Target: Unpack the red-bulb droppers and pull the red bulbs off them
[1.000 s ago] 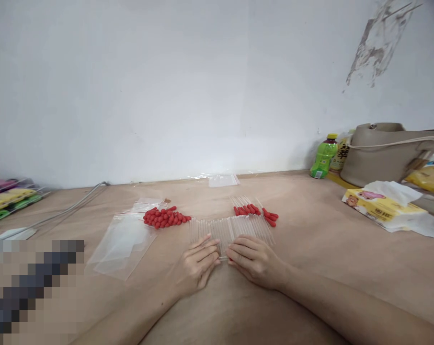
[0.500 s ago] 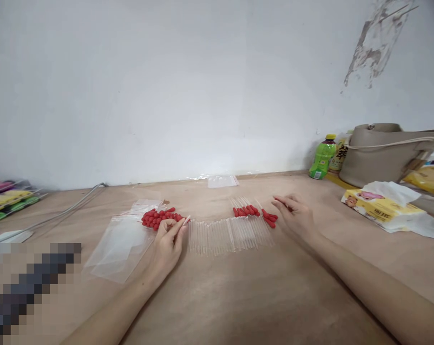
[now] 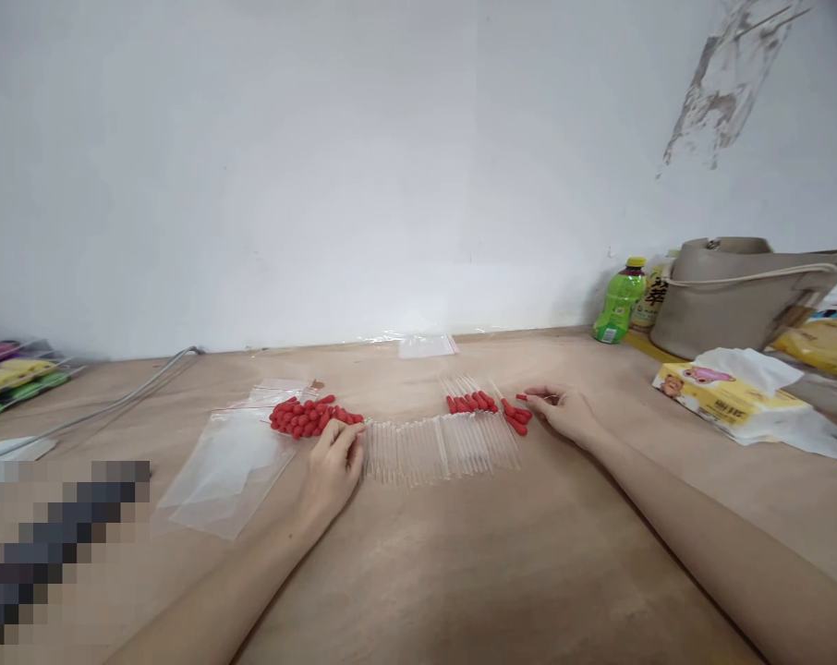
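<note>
Beside a pile of red pieces (image 3: 306,417), my left hand (image 3: 333,462) has its fingertips together at the left end of a row of clear thin tubes (image 3: 425,451); what they pinch, if anything, is too small to make out. My right hand (image 3: 564,414) pinches a small red piece (image 3: 522,397) between thumb and fingers, just right of a few loose red pieces (image 3: 517,417). Several red-ended clear sticks (image 3: 472,403) lie behind the right part of the row.
Clear plastic bags (image 3: 228,471) lie at the left, and a small bag (image 3: 427,346) lies by the wall. At the right are a green bottle (image 3: 619,303), a beige bag (image 3: 723,300) and a yellow tissue pack (image 3: 733,397). A cable (image 3: 131,397) crosses the left side.
My left hand has turned and come down onto the left end of the tubes; the pale piece at its fingertips no longer shows. My right hand has lowered slightly and moved left.
</note>
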Available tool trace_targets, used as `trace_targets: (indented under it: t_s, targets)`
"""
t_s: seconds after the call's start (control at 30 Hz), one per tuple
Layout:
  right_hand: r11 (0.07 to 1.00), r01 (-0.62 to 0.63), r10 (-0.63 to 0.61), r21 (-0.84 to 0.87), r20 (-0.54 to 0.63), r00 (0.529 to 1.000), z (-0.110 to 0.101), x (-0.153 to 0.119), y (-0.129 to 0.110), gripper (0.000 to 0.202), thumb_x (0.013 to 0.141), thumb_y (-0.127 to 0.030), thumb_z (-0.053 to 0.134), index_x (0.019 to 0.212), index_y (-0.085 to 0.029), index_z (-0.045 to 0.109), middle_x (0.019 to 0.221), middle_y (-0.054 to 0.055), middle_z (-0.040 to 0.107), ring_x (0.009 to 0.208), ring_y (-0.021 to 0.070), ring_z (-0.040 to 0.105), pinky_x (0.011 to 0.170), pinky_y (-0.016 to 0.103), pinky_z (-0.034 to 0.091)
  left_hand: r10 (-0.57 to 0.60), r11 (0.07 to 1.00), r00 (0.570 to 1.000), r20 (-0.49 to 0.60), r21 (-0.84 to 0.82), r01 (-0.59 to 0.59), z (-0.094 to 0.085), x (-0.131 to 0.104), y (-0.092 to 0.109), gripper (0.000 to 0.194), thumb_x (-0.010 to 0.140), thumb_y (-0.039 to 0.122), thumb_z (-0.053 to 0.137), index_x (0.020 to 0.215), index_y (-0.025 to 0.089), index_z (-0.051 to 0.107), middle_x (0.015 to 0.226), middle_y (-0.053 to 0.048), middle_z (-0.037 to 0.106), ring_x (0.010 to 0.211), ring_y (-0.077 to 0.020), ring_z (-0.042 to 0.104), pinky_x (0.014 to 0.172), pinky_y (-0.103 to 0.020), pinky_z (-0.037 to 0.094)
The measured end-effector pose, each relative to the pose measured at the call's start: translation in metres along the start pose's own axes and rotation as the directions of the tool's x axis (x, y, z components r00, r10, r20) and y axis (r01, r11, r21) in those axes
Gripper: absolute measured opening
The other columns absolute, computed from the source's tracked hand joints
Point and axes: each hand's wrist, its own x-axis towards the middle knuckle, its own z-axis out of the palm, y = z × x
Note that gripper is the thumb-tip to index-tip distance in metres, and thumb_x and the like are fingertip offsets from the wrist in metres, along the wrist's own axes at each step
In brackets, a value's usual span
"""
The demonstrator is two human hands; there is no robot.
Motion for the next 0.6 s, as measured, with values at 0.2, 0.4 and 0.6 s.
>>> trace_targets:
  t_s: [0.2, 0.4, 0.6]
  targets:
    - [1.000, 0.009, -0.009, 0.007, 0.060, 0.998, 0.001, 0.004, 0.002, 0.025, 0.067, -0.039, 0.060, 0.077, -0.016, 0.062, 0.074, 0.005, 0.066, 0.065, 0.0146, 0.059, 0.058, 0.023, 0.046, 0.054, 0.998, 0.997, 0.050, -0.047, -0.052, 0.001, -0.005, 0.007, 0.017, 0.083, 0.020, 0.044, 0.096, 0.018, 0.056, 0.089, -0.003, 0.056, 0.063, -0.0098, 0.056, 0.061, -0.023, 0.047]
    - [1.000, 0.000, -0.001, 0.005, 0.123, 0.992, 0.000, 0.004, 0.000, 0.026, 0.069, -0.040, 0.059, 0.078, -0.017, 0.065, 0.078, 0.005, 0.068, 0.071, 0.0166, 0.061, 0.064, 0.026, 0.046, 0.035, 0.997, 0.993, 0.112, -0.071, -0.027, -0.002, -0.006, 0.012, 0.023, 0.079, 0.034, 0.053, 0.094, 0.017, 0.058, 0.096, -0.005, 0.055, 0.058, -0.0088, 0.054, 0.060, -0.025, 0.049]
    - [1.000, -0.014, 0.010, 0.023, 0.162, 0.987, -0.002, 0.002, -0.006, 0.032, 0.073, -0.044, 0.053, 0.080, -0.017, 0.068, 0.084, 0.004, 0.069, 0.078, 0.0188, 0.061, 0.073, 0.029, 0.045, 0.039, 0.999, 0.999, 0.038, -0.002, -0.039, -0.010, -0.003, 0.013, 0.022, 0.078, 0.035, 0.054, 0.092, 0.018, 0.060, 0.099, -0.008, 0.052, 0.096, -0.0220, 0.052, 0.084, -0.038, 0.044]
